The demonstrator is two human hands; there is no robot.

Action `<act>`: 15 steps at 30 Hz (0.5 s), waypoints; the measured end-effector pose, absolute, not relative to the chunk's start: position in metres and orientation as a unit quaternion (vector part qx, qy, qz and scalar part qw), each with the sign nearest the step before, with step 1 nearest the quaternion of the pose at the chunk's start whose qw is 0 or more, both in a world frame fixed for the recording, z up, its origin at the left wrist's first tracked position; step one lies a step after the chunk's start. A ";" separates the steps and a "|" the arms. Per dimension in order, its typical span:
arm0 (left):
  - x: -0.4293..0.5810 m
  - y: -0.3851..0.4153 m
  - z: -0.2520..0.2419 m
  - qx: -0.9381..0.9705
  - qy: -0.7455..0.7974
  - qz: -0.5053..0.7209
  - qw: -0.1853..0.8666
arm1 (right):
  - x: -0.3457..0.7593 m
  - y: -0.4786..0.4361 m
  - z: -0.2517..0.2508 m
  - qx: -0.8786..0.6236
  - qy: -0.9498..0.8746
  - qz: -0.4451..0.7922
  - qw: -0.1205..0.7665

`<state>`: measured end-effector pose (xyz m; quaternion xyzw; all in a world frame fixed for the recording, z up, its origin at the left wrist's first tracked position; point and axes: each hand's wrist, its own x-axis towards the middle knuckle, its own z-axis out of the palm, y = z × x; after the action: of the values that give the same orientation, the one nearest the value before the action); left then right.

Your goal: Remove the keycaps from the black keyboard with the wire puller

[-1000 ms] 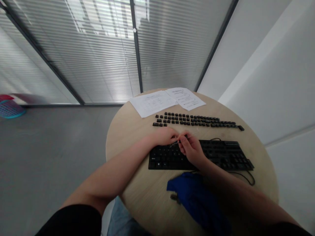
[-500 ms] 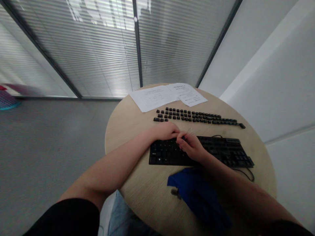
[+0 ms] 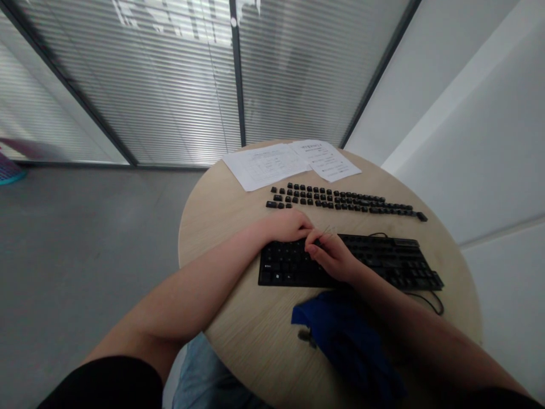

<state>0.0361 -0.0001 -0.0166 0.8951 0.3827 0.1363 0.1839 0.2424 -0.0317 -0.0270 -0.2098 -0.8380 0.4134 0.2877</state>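
Note:
A black keyboard (image 3: 306, 278) lies on the round table in front of me. Over its upper left part, my left hand (image 3: 289, 225) is curled with its fingertips against my right hand; what they pinch, if anything, is hidden. My right hand (image 3: 330, 254) hovers over the keys, its fingers closed around a wire keycap puller (image 3: 330, 230), whose thin wires stick up past the knuckles. Loose black keycaps (image 3: 336, 199) lie in several rows beyond the keyboard.
Two printed sheets (image 3: 266, 166) lie at the table's (image 3: 238, 346) far edge. A blue cloth (image 3: 336, 324) lies near my right forearm, with a small dark object (image 3: 305, 335) beside it. The keyboard's cable (image 3: 438, 307) loops at the right. Glass with blinds (image 3: 179, 113) stands behind.
The camera view has shifted slightly. Both hands keep nearly the same pose over the keyboard, and the keycap rows look unchanged.

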 end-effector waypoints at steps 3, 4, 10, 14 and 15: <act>0.036 0.000 -0.017 0.891 0.391 0.139 0.186 | 0.241 -0.032 -0.024 -0.190 -0.858 0.390 0.277; 0.036 0.000 -0.017 0.889 0.396 0.138 0.184 | 0.240 -0.032 -0.023 -0.180 -0.866 0.378 0.275; 0.037 0.001 -0.020 0.885 0.407 0.139 0.179 | 0.239 -0.031 -0.024 -0.167 -0.890 0.340 0.254; 0.037 0.000 -0.019 0.884 0.413 0.132 0.176 | 0.237 -0.032 -0.024 -0.168 -0.895 0.327 0.253; 0.037 0.000 -0.018 0.883 0.413 0.132 0.178 | 0.237 -0.032 -0.024 -0.165 -0.896 0.322 0.255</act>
<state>0.0371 0.0003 -0.0181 0.8831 0.4135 0.1318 0.1781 0.2368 -0.0323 -0.0237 -0.1652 -0.8965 0.3222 0.2554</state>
